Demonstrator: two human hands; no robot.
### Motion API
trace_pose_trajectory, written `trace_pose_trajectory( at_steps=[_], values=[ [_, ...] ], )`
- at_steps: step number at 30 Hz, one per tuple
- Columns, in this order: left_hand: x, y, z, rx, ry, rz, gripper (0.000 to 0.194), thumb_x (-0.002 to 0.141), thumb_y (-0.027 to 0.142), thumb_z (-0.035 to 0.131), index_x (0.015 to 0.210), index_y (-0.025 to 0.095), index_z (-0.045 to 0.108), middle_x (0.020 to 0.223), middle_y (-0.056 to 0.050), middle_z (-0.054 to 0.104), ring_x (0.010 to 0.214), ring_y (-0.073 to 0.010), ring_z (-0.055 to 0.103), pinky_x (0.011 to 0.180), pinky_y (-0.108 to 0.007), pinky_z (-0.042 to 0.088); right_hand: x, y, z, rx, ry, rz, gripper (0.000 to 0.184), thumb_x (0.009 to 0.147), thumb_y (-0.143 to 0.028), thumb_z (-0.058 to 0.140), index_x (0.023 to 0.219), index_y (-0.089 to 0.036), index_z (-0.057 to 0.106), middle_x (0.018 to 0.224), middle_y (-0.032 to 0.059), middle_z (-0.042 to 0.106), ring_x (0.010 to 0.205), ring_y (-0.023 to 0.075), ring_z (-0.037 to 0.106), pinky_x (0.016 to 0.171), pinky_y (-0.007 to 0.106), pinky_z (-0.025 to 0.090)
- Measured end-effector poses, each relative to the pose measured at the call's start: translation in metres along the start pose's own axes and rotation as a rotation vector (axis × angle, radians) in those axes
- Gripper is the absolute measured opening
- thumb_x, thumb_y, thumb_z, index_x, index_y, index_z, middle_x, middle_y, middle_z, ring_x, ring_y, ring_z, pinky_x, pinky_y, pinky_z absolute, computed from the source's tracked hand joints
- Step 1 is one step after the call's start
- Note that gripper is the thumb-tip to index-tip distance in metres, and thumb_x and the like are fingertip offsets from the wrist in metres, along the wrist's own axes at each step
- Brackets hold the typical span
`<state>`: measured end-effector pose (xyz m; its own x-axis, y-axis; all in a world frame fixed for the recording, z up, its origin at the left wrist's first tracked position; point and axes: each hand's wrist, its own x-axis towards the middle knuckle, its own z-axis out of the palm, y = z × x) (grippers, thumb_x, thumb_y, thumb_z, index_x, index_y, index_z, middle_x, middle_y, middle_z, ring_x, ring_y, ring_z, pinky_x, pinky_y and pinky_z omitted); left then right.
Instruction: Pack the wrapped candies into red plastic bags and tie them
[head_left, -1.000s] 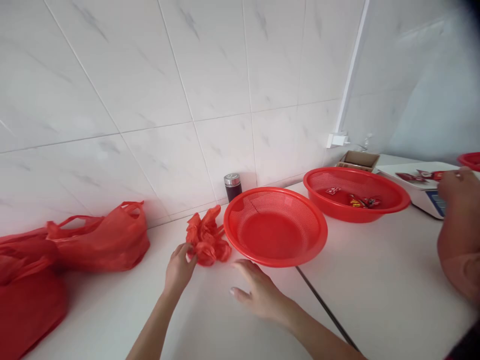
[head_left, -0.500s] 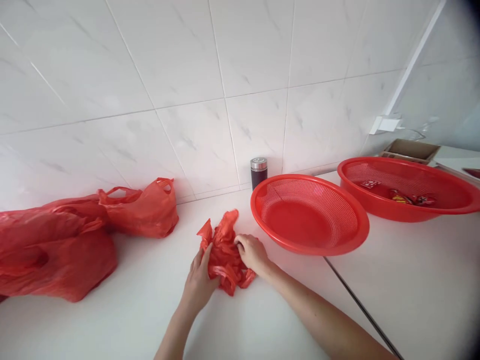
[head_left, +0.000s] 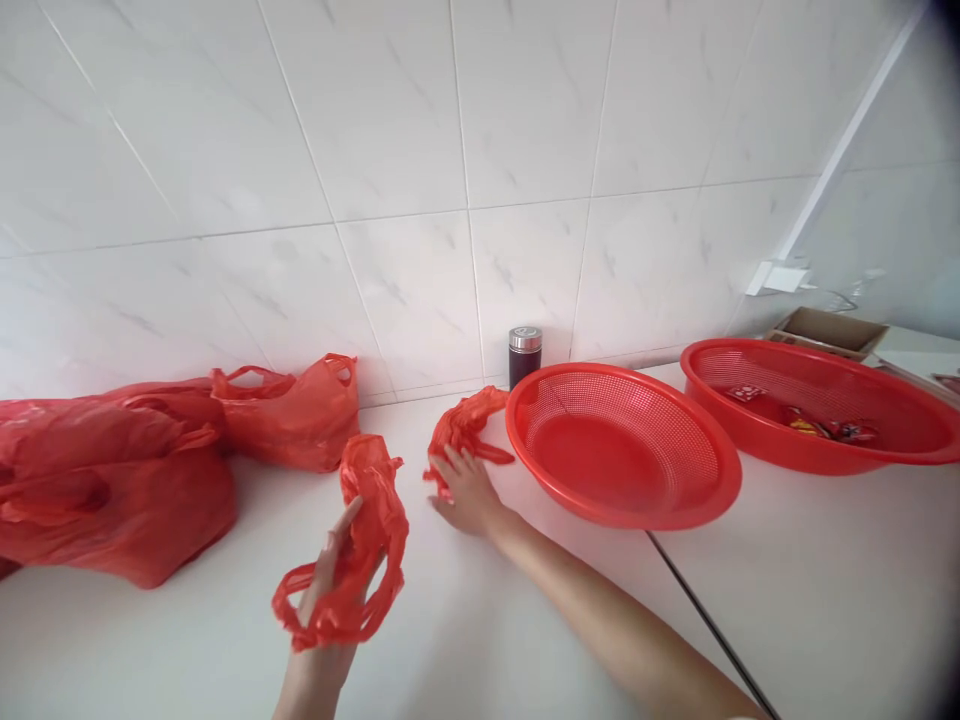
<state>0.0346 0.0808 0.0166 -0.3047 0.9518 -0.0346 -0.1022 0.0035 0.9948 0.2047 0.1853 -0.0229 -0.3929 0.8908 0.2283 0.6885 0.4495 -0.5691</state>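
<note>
My left hand (head_left: 328,590) is raised over the white counter (head_left: 480,640) and grips a crumpled red plastic bag (head_left: 365,530), whose handles hang in loops below the palm. My right hand (head_left: 463,487) lies flat with its fingers spread on a second bunch of red bags (head_left: 465,425) beside the empty red mesh basket (head_left: 622,445). The two bunches are now a hand's width apart.
Full red plastic bags (head_left: 150,460) lie in a heap at the left against the tiled wall. A dark flask (head_left: 524,355) stands behind the basket. A second red basket (head_left: 825,405) with a few wrapped sweets and a cardboard box (head_left: 829,330) are at the right.
One bag has been pulled off the crumpled bunch: my left hand lifted it toward me. My right hand moved from gripping to pressing the rest down. The view shifted slightly.
</note>
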Motion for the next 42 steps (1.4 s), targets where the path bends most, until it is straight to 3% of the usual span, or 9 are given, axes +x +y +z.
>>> trace_pose_trajectory(
  at_steps=[4,12,18,21,25,30,34,38,42],
  values=[
    [-0.008,0.006,-0.003,-0.141,-0.09,-0.063,0.057,0.089,0.063,0.037,0.139,0.037,0.045,0.151,0.001,0.042,0.136,-0.0279,0.042,0.101,-0.044,0.048,-0.005,-0.035,-0.031,0.345,0.232,-0.082,0.045,0.093,-0.042,0.049,0.134,-0.025,0.046,0.139,0.0091,0.05,0.128,0.0242,0.046,0.106,0.045,0.037],
    [-0.029,-0.01,0.013,-0.403,-0.321,-0.213,0.057,0.091,0.061,0.036,0.142,0.038,0.042,0.143,-0.005,0.052,0.128,-0.0306,0.05,0.102,-0.05,0.044,-0.074,-0.049,-0.023,0.844,-0.034,0.121,0.036,0.087,-0.033,0.056,0.122,-0.026,0.052,0.108,0.0043,0.062,0.086,0.0164,0.063,0.074,0.031,0.053],
    [-0.023,-0.03,-0.028,-0.353,0.02,-0.221,0.036,0.083,0.052,0.059,0.104,0.025,0.07,0.103,-0.003,0.069,0.104,-0.0208,0.062,0.095,-0.038,0.05,-0.092,-0.007,-0.035,1.046,0.27,0.343,0.015,0.082,-0.032,0.057,0.09,-0.019,0.058,0.084,0.0012,0.06,0.072,0.0141,0.056,0.065,0.026,0.047],
    [-0.023,-0.036,-0.062,-0.297,0.127,-0.228,0.028,0.067,0.031,0.076,0.093,0.024,0.07,0.072,0.005,0.058,0.073,-0.0116,0.059,0.084,-0.031,0.055,-0.102,-0.001,-0.05,1.032,0.424,0.365,0.014,0.083,-0.033,0.055,0.086,-0.02,0.057,0.084,0.0011,0.059,0.075,0.0148,0.055,0.068,0.027,0.046],
    [-0.05,-0.028,-0.08,0.038,0.017,-0.234,0.053,0.067,0.041,0.076,0.118,0.031,0.062,0.088,0.0,0.066,0.083,-0.0196,0.064,0.08,-0.036,0.057,-0.108,-0.007,-0.057,1.098,0.407,0.336,0.02,0.083,-0.04,0.057,0.088,-0.021,0.054,0.085,0.0008,0.058,0.074,0.0148,0.055,0.068,0.028,0.046],
    [-0.084,-0.019,-0.05,0.471,-0.162,0.087,0.074,0.063,0.04,0.078,0.132,0.041,0.052,0.142,-0.004,0.051,0.125,-0.033,0.05,0.1,-0.046,0.046,-0.106,-0.022,-0.043,1.054,0.42,0.315,0.019,0.086,-0.04,0.056,0.089,-0.022,0.053,0.085,0.0005,0.055,0.075,0.0142,0.052,0.069,0.026,0.044],
    [-0.074,-0.038,-0.024,0.678,-0.263,0.042,0.055,0.072,0.035,0.066,0.126,0.036,0.059,0.134,-0.004,0.058,0.119,-0.0319,0.056,0.095,-0.045,0.048,-0.109,-0.032,-0.033,1.07,0.363,0.296,0.017,0.089,-0.038,0.052,0.092,-0.022,0.052,0.084,-0.0005,0.054,0.074,0.0138,0.052,0.07,0.026,0.044],
    [-0.049,-0.045,-0.045,0.447,-0.16,-0.143,0.03,0.074,0.032,0.059,0.101,0.024,0.068,0.097,-0.005,0.073,0.089,-0.0266,0.068,0.076,-0.034,0.054,-0.116,-0.011,-0.041,0.794,0.359,0.29,0.013,0.089,-0.034,0.05,0.09,-0.022,0.054,0.087,-0.0001,0.056,0.08,0.0151,0.054,0.076,0.028,0.044],
    [-0.043,-0.026,-0.067,-0.04,-0.036,-0.352,0.038,0.065,0.038,0.073,0.098,0.023,0.061,0.077,0.0,0.07,0.066,-0.0206,0.067,0.056,-0.027,0.052,-0.124,0.005,-0.059,0.41,0.251,0.295,0.013,0.089,-0.031,0.048,0.093,-0.022,0.057,0.097,0.0043,0.061,0.084,0.0185,0.058,0.078,0.034,0.046]
  ],
)
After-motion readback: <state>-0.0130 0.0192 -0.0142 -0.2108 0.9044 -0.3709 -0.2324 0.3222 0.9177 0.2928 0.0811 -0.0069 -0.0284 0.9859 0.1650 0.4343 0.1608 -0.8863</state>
